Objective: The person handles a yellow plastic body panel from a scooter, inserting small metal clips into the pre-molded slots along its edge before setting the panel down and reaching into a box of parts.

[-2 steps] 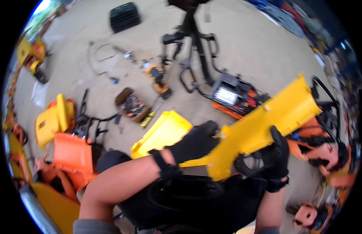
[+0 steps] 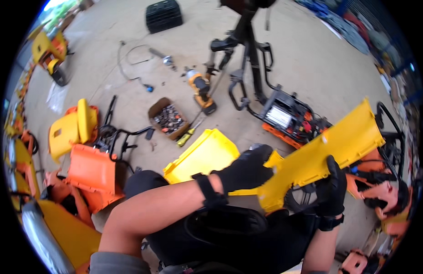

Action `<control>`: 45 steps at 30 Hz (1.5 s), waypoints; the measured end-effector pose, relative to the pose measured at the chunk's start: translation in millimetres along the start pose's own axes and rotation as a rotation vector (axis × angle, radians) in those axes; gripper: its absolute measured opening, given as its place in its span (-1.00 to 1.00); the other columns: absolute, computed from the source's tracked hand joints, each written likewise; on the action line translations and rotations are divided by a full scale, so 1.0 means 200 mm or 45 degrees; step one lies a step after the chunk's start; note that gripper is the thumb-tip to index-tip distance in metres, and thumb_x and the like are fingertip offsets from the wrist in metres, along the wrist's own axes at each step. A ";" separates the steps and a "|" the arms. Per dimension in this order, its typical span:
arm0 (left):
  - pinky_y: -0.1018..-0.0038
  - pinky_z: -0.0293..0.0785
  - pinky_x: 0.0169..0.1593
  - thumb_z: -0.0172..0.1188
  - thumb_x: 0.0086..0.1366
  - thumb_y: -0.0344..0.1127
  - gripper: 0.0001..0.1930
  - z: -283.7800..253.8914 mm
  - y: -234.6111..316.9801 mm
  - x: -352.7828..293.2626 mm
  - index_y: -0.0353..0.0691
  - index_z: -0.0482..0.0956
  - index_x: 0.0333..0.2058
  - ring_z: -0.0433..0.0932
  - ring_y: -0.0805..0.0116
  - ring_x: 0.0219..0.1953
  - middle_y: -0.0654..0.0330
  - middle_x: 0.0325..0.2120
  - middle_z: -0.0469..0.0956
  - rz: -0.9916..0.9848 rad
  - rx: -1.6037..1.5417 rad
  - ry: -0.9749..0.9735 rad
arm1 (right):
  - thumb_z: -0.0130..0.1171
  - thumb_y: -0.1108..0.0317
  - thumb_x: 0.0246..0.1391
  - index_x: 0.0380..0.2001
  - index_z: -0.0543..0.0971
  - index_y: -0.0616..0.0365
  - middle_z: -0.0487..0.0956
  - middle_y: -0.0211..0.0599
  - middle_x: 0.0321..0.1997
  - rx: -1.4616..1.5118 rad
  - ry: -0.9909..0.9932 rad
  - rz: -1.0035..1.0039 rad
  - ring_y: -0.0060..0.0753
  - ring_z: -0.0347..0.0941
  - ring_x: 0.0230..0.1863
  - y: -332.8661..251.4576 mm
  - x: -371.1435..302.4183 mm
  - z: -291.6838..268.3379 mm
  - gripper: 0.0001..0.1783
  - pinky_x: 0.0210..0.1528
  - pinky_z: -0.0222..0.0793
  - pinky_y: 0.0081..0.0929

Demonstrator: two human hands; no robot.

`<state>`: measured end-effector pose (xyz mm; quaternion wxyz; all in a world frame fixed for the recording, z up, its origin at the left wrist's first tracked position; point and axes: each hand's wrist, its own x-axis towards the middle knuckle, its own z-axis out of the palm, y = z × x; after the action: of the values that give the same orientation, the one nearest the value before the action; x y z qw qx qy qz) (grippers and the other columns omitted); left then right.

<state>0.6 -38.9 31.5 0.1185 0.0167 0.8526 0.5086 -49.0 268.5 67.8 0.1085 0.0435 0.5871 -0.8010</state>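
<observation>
A long, curved yellow plastic panel [image 2: 328, 148] slants up to the right in front of me. My right hand [image 2: 331, 187], in a black glove, grips its lower edge, with one finger up against the inner face. My left hand [image 2: 248, 169], gloved too, is closed at the panel's left end. Its fingertips are against the notched edge, and whatever they pinch is hidden. Beneath and beyond the left hand, a second yellow panel [image 2: 204, 153] lies on the floor.
Ahead lie a cordless power tool [image 2: 202, 91], a cardboard box [image 2: 180, 132] of small hardware and a screwdriver [image 2: 186, 137]. A black frame [image 2: 253, 59] with an open machine base [image 2: 287, 114] stands beyond. Orange panels [image 2: 93, 171] lie left; more orange parts [image 2: 373, 176] lie right.
The whole view has shifted, so the scene sits further right in the picture. Both hands stay at the long yellow panel, with little visible change in their hold.
</observation>
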 end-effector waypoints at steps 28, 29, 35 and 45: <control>0.57 0.41 -0.13 0.23 0.36 -0.27 -0.74 -0.91 -0.18 -0.65 -0.41 0.61 -0.17 0.55 0.52 -0.26 0.24 -0.30 0.64 0.042 -0.388 1.653 | 0.22 0.12 0.13 -0.13 0.61 0.12 0.64 -0.08 -0.15 -1.606 -1.418 -0.558 0.02 0.56 -0.10 1.44 0.74 1.37 -0.65 -0.01 0.46 -0.19; 0.57 0.41 -0.14 0.23 0.36 -0.27 -0.74 -0.93 -0.20 -0.66 -0.41 0.61 -0.17 0.55 0.53 -0.26 0.24 -0.31 0.64 -0.023 -0.318 1.635 | 0.25 0.12 0.09 -0.17 0.61 0.08 0.64 -0.09 -0.16 -1.603 -1.360 -0.569 0.02 0.55 -0.07 1.58 0.72 1.41 -0.67 0.01 0.45 -0.16; 0.56 0.41 -0.16 0.25 0.34 -0.28 -0.73 -0.99 -0.35 -0.74 -0.40 0.60 -0.14 0.53 0.54 -0.27 0.24 -0.32 0.62 -0.298 -0.097 1.663 | 0.17 0.36 -0.04 -0.21 0.63 -0.05 0.61 -0.29 -0.22 -1.823 -1.306 -1.156 -0.12 0.49 -0.07 2.10 0.62 1.66 -0.74 -0.04 0.42 -0.14; 0.53 0.44 -0.06 0.23 0.36 -0.30 -0.71 -1.05 -0.51 -0.79 -0.42 0.56 -0.07 0.56 0.46 -0.20 0.15 -0.24 0.63 -0.511 -0.040 1.614 | 0.17 0.43 -0.14 -0.53 0.67 0.05 0.63 -0.12 -0.47 -1.545 -1.362 -1.138 -0.04 0.58 -0.33 2.20 0.60 1.77 -0.89 -0.25 0.46 -0.12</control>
<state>117.8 -293.9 67.1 -0.3131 -0.4465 0.7363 0.4005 -46.3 -208.3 -256.2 0.0502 -0.6272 0.7402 -0.2370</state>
